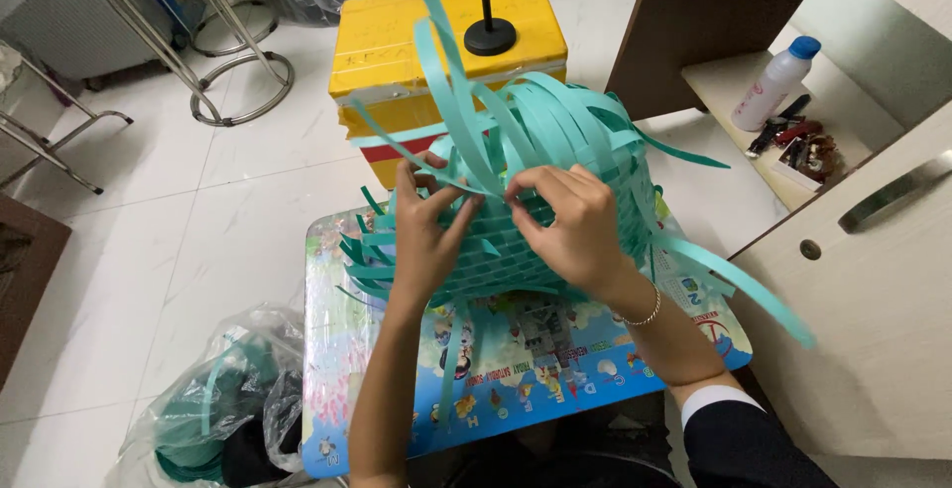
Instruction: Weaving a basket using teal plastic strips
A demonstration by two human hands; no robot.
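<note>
Two hands (496, 230) weave teal basket (555, 151) over colourful table (516, 389), tiled floor (198, 230).

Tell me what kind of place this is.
Probably a home room used for craft work: a half-woven teal strip basket on a small colourful child's table, white tiled floor, and a wooden cabinet.

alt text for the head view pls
Two hands, left hand and right hand, pinch teal strips on a half-woven basket over a small colourful table. A yellow box stands behind, a bag of strips at left.
</note>
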